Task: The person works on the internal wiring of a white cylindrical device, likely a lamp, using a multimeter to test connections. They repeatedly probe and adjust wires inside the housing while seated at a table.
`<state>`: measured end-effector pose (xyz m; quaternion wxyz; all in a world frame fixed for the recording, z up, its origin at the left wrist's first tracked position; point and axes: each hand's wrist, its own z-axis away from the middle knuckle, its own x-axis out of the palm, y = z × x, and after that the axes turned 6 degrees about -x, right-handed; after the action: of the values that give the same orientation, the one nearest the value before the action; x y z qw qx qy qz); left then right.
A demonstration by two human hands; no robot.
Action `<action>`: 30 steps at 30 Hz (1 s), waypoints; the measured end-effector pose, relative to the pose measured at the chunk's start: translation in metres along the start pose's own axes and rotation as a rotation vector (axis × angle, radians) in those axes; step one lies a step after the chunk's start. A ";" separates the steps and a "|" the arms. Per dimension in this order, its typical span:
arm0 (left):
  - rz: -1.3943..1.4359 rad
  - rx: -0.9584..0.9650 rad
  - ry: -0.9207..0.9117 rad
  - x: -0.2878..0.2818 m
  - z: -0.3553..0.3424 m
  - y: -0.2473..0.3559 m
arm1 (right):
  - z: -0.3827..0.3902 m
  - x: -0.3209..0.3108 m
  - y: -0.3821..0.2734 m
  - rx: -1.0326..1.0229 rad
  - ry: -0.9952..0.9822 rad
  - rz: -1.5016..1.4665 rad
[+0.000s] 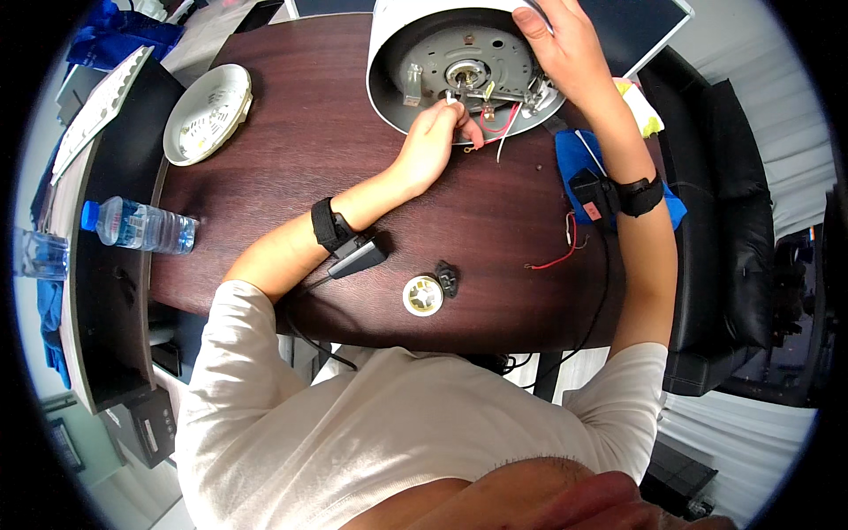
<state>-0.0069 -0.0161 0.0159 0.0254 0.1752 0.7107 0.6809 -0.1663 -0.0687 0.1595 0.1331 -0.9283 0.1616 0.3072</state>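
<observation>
White on the outside and grey metal within, a round housing (382,66) sits at the far side of the dark wooden table (300,115), its open end facing the person. The left hand (433,146) reaches into the lower part of this opening, thumb and fingertips pinched together on a small white piece (450,98). Red wires (512,117) hang just right of it. The right hand (570,55) is at the housing's upper right rim, its fingers bent; the picture's edge cuts them off, so I cannot tell how firmly they close. On the table's left lie a round cream cover (208,115) and a clear bottle (146,225) with a blue cap. Nearer the person, a white ring (422,296) touches a small black part (447,277). A blue cloth (576,157) lies beneath the right forearm, near a loose red wire (555,260).
</observation>
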 end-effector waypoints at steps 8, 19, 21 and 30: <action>0.013 0.018 -0.011 -0.002 -0.002 -0.008 | -0.008 0.003 0.001 -0.068 -0.029 0.103; -0.014 0.014 -0.009 -0.003 -0.002 -0.004 | -0.011 0.004 0.004 -0.067 -0.046 0.089; -0.002 0.015 -0.015 -0.003 -0.002 -0.004 | -0.011 0.003 0.003 -0.071 -0.046 0.096; 0.005 0.013 -0.001 -0.005 -0.003 -0.005 | -0.012 0.005 0.004 -0.061 -0.057 0.057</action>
<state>-0.0043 -0.0202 0.0098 0.0228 0.1774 0.7147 0.6761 -0.1579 -0.0773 0.1650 0.1005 -0.9178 0.1746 0.3422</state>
